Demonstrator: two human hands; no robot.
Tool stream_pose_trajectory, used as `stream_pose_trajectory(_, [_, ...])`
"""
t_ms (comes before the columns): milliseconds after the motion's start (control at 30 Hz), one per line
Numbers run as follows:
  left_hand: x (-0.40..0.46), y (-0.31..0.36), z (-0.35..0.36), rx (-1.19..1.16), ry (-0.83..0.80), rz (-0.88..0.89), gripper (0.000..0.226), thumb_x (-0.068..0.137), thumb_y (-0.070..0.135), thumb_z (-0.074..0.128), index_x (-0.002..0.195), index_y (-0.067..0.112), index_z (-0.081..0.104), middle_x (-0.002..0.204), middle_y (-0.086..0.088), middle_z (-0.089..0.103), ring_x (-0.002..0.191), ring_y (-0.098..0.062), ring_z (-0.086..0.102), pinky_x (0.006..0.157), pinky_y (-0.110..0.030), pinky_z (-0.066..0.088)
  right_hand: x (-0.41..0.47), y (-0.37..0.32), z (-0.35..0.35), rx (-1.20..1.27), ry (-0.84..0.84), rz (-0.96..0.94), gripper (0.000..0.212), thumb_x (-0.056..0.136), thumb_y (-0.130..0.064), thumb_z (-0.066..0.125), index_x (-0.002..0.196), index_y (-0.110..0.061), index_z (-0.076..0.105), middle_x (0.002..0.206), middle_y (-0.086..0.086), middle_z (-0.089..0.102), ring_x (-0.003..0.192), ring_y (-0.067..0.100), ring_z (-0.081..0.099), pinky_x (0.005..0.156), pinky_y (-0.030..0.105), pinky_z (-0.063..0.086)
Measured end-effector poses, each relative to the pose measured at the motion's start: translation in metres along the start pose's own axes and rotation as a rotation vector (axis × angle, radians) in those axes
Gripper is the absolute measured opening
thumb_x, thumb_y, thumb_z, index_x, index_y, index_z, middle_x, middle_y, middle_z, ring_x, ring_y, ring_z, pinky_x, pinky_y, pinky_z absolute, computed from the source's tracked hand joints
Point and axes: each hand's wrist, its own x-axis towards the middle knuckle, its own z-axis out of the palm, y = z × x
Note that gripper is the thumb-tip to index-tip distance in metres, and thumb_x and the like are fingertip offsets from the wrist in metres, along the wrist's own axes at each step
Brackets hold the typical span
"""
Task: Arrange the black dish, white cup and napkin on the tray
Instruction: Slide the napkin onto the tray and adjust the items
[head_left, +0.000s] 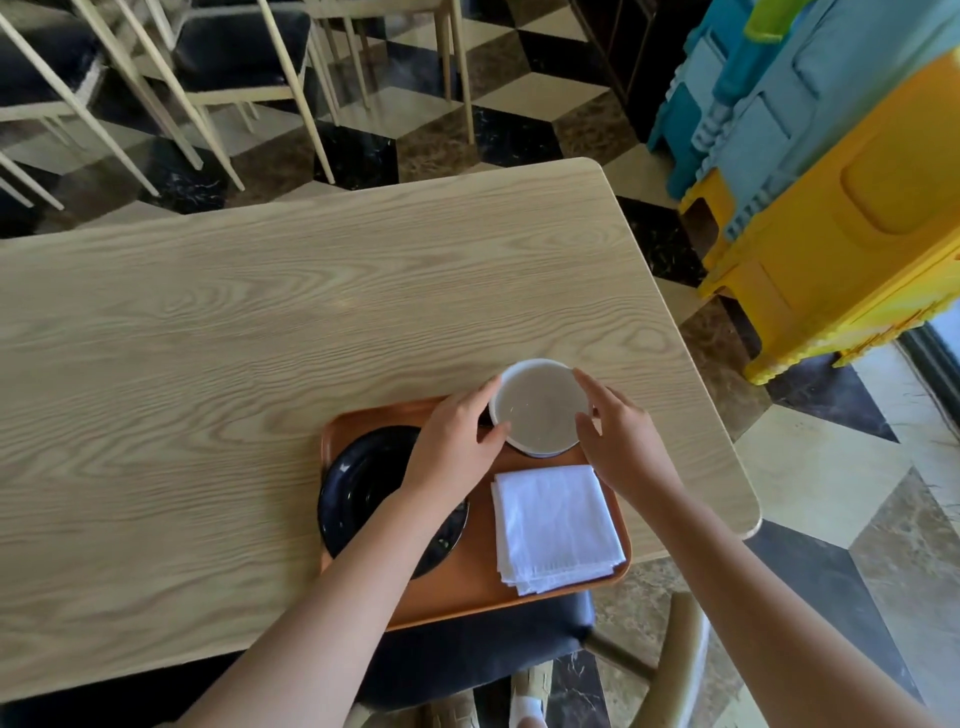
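An orange tray (452, 592) lies at the table's near edge. On its left sits the black dish (358, 483), partly hidden under my left forearm. A folded white napkin (556, 525) lies on the tray's right half. The white cup (537, 405) stands at the tray's far right corner. My left hand (457, 441) touches the cup's left side, thumb against its rim. My right hand (618, 431) curves around the cup's right side with fingers spread.
The light wooden table (260, 364) stretches left and far from the tray; its right edge is close to my right hand. A dark chair seat (498, 649) sits below the tray. Chairs (208, 78) stand beyond the table, yellow and blue plastic furniture (831, 182) at right.
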Motion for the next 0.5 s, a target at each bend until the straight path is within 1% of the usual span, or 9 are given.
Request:
stream_pose_trajectory(167, [-0.013,-0.004,-0.002,-0.042,0.046,-0.026,0.054,0.085,0.018,0.064,0.136,0.014,0.044,0.130,-0.005,0.058,0.123,-0.017,0.049,0.096,-0.013,0.029,0.000,-0.005,0.001,0.014,-0.019,-0.040,0.053,0.088,-0.003,0.046,0.139,-0.016,0.040,0.121,0.012,0.059,0.104,0.027,0.056,0.074,0.023,0.037])
stream_pose_trajectory(267, [-0.020,-0.004,-0.003,-0.049,0.052,-0.033,0.057,0.085,0.019,0.065,0.137,0.014,0.043,0.129,-0.004,0.058,0.121,-0.017,0.050,0.095,-0.014,0.030,0.001,-0.007,0.003,0.015,-0.018,-0.061,0.051,0.088,-0.001,0.044,0.138,-0.015,0.041,0.129,0.011,0.056,0.111,0.027,0.054,0.079,0.023,0.038])
stream_pose_trajectory(300, [-0.021,-0.004,-0.003,-0.054,0.053,-0.035,0.057,0.085,0.019,0.065,0.137,0.015,0.042,0.130,-0.004,0.057,0.118,-0.019,0.052,0.094,-0.016,0.033,0.001,-0.007,0.003,0.016,-0.020,-0.065,0.051,0.088,-0.001,0.044,0.138,-0.015,0.041,0.132,0.010,0.055,0.114,0.027,0.053,0.081,0.023,0.038])
stream_pose_trajectory(400, [-0.024,-0.002,-0.004,-0.056,0.055,-0.054,0.058,0.085,0.021,0.065,0.138,0.017,0.041,0.128,-0.004,0.058,0.098,-0.027,0.059,0.088,-0.021,0.041,0.001,-0.007,0.004,0.021,-0.018,-0.079,0.051,0.088,0.000,0.043,0.138,-0.014,0.041,0.133,0.010,0.054,0.116,0.027,0.052,0.085,0.025,0.040])
stream_pose_trajectory(433, [-0.024,-0.002,-0.004,-0.054,0.055,-0.057,0.058,0.085,0.021,0.065,0.138,0.017,0.041,0.128,-0.004,0.058,0.095,-0.028,0.059,0.087,-0.021,0.041,0.002,-0.007,0.004,0.025,-0.017,-0.078,0.051,0.088,-0.001,0.043,0.138,-0.014,0.041,0.134,0.010,0.053,0.117,0.027,0.052,0.087,0.026,0.041])
stream_pose_trajectory(500, [-0.024,-0.002,-0.003,-0.047,0.041,-0.062,0.058,0.086,0.020,0.064,0.138,0.016,0.040,0.127,-0.004,0.058,0.096,-0.027,0.059,0.085,-0.017,0.038,0.002,-0.006,0.005,0.029,-0.015,-0.077,0.051,0.088,-0.001,0.044,0.138,-0.015,0.041,0.135,0.009,0.053,0.117,0.027,0.051,0.087,0.027,0.041])
